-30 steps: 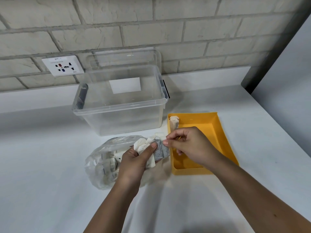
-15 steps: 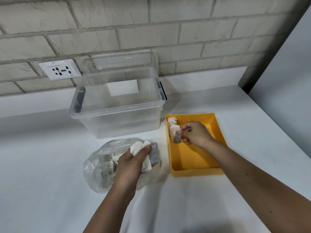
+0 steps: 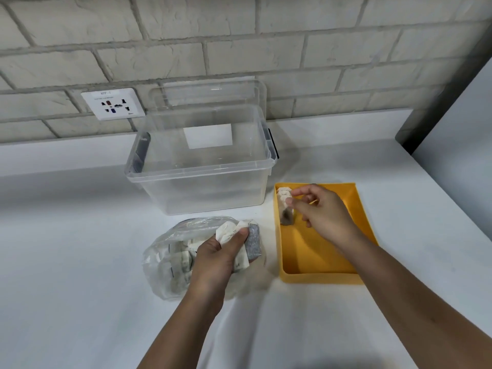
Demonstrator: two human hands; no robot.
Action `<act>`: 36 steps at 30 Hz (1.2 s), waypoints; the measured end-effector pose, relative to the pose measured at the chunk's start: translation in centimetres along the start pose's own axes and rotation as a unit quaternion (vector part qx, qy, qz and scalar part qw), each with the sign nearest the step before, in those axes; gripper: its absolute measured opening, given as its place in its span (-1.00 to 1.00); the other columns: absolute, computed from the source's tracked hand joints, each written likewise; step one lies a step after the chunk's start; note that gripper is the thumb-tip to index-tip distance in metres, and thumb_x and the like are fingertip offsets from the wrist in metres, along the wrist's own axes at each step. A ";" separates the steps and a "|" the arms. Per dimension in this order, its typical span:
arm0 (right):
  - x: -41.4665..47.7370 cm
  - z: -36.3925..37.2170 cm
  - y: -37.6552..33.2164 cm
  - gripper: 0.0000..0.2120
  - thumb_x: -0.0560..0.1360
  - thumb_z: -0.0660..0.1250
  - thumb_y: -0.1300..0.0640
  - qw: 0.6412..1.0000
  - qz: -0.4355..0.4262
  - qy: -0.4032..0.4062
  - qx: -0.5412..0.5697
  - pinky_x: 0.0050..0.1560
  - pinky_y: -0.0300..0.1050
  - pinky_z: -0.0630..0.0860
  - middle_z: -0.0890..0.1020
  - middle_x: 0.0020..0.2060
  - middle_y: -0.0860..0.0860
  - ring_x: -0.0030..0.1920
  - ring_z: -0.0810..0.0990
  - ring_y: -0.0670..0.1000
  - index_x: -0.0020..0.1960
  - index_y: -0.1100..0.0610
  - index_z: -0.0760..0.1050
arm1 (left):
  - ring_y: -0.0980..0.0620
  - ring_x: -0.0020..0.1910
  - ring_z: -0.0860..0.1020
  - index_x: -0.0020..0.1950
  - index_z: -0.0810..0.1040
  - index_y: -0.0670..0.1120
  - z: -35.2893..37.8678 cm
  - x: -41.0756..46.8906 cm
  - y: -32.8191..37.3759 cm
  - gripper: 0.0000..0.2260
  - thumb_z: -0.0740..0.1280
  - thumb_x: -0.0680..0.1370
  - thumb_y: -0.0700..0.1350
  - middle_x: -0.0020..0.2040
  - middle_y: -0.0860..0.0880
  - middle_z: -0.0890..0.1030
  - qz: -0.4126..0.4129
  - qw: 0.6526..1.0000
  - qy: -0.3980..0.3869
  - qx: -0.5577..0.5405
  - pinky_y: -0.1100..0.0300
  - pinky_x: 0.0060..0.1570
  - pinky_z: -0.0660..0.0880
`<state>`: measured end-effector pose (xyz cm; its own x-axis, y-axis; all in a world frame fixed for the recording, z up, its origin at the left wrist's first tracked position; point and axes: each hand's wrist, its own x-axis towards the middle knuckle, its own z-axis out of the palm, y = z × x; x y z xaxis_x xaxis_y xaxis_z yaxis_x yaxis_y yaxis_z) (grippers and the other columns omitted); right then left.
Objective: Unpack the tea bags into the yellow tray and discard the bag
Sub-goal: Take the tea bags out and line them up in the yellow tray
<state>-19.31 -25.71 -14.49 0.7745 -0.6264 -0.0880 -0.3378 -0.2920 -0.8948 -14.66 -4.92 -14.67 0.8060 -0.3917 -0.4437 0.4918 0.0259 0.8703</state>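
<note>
**Tea bags: spill and topple risk**

Tea bags [image 3: 241, 249] sit clenched in the left hand [image 3: 213, 262] at the plastic bag [image 3: 170, 262] mouth. Right hand [image 3: 323, 209], fingers loose and empty, hovers over the yellow tray [image 3: 319, 262] beside two upright bags [image 3: 286, 209]; a brush could tip them.

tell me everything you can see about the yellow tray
The yellow tray is a shallow rectangular container, seemingly opaque plastic, with low upright walls and a flat floor. It sits flat on the white counter, right of the plastic bag and in front of the clear bin. A few tea bags stand along its far left wall; the rest of the floor is bare. The right hand hovers over it, fingers loosely open.
</note>
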 end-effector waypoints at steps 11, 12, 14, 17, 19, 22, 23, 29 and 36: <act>-5.7 1.6 -1.7 -0.92 0.41 0.52 0.08 0.993 -0.077 -0.073 -0.046 -0.34 -0.40 0.36 0.56 -0.45 -0.22 -0.41 0.48 -0.23 -0.18 0.05 0.64 | 0.01 -0.30 0.69 0.03 0.66 -0.19 0.5 -1.1 0.3 -0.83 0.42 0.55 -0.09 -0.19 -0.10 0.72 0.003 0.998 -0.025 0.063 0.17 -0.35 0.62; -5.4 1.0 -1.3 -0.92 0.41 0.52 0.07 0.995 -0.072 -0.060 -0.043 -0.32 -0.36 0.39 0.57 -0.42 -0.19 -0.41 0.49 -0.22 -0.19 0.02 0.63 | 0.02 -0.32 0.68 0.04 0.65 -0.19 0.4 -1.1 0.2 -0.81 0.41 0.55 -0.09 -0.21 -0.08 0.71 -0.001 0.998 -0.023 0.065 0.18 -0.38 0.60; -4.3 -0.2 -0.2 -0.93 0.42 0.50 0.07 0.998 -0.045 -0.027 -0.025 -0.24 -0.20 0.50 0.60 -0.35 -0.12 -0.38 0.52 -0.18 -0.19 -0.03 0.61 | 0.03 -0.32 0.66 0.07 0.64 -0.19 0.2 -1.2 0.3 -0.80 0.41 0.56 -0.08 -0.20 -0.07 0.71 -0.011 0.998 -0.021 0.059 0.20 -0.37 0.59; -2.4 -1.4 1.8 -0.91 0.47 0.46 0.08 1.000 0.000 0.007 -0.024 -0.25 -0.14 0.44 0.58 -0.34 -0.11 -0.36 0.54 -0.06 -0.19 -0.03 0.58 | 0.01 -0.27 0.67 0.10 0.62 -0.21 -0.1 -1.3 0.3 -0.79 0.40 0.57 -0.09 -0.16 -0.11 0.71 -0.028 0.999 -0.029 0.032 0.17 -0.27 0.64; -1.3 -1.3 3.1 -0.91 0.48 0.45 0.08 0.998 0.021 0.006 -0.055 -0.21 -0.15 0.42 0.59 -0.33 -0.10 -0.30 0.54 -0.04 -0.18 0.01 0.57 | -0.01 -0.22 0.68 0.13 0.61 -0.24 -0.4 -1.3 0.3 -0.77 0.40 0.57 -0.11 -0.13 -0.13 0.70 -0.043 0.998 -0.040 0.011 0.14 -0.21 0.65; 0.3 -0.1 4.3 -0.90 0.50 0.43 0.06 0.994 0.061 -0.025 -0.092 -0.12 -0.09 0.47 0.62 -0.29 -0.04 -0.25 0.55 0.00 -0.14 0.08 0.61 | -0.03 -0.24 0.68 0.12 0.59 -0.24 -0.2 -1.2 0.5 -0.81 0.37 0.58 -0.15 -0.14 -0.14 0.69 -0.076 0.995 -0.057 -0.037 0.13 -0.25 0.65; 0.8 0.4 4.4 -0.88 0.50 0.42 0.05 0.992 0.070 -0.033 -0.101 -0.10 -0.08 0.48 0.62 -0.31 -0.02 -0.25 0.56 0.01 -0.14 0.09 0.62 | -0.03 -0.26 0.67 0.10 0.59 -0.24 -0.1 -1.2 0.6 -0.83 0.36 0.59 -0.16 -0.15 -0.15 0.69 -0.086 0.993 -0.058 -0.049 0.13 -0.27 0.65; 3.2 2.1 4.1 -0.82 0.50 0.42 0.04 0.993 0.062 -0.001 -0.099 -0.03 0.00 0.53 0.68 -0.22 0.07 -0.16 0.62 0.11 -0.21 0.12 0.59 | -0.18 -0.18 0.69 0.16 0.52 -0.28 -0.2 -1.0 0.9 -0.77 0.14 0.59 -0.28 -0.11 -0.24 0.68 -0.118 0.985 -0.052 -0.112 0.03 -0.21 0.68; 2.0 1.8 3.5 -0.73 0.44 0.47 -0.05 0.991 0.047 0.024 -0.122 -0.05 0.00 0.58 0.63 -0.12 0.00 -0.11 0.61 0.04 0.03 0.06 0.52 | -0.12 0.09 0.68 0.22 0.55 -0.28 -0.5 -1.5 0.6 -0.75 0.12 0.68 -0.30 0.09 -0.22 0.70 -0.044 0.994 -0.079 -0.054 0.06 0.05 0.64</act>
<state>-18.01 -26.64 -18.57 0.7083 -0.6919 -0.1398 -0.5319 -0.3930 -0.7501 -15.39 -3.82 -13.61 0.7008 -0.5355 -0.4713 0.5977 0.0802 0.7977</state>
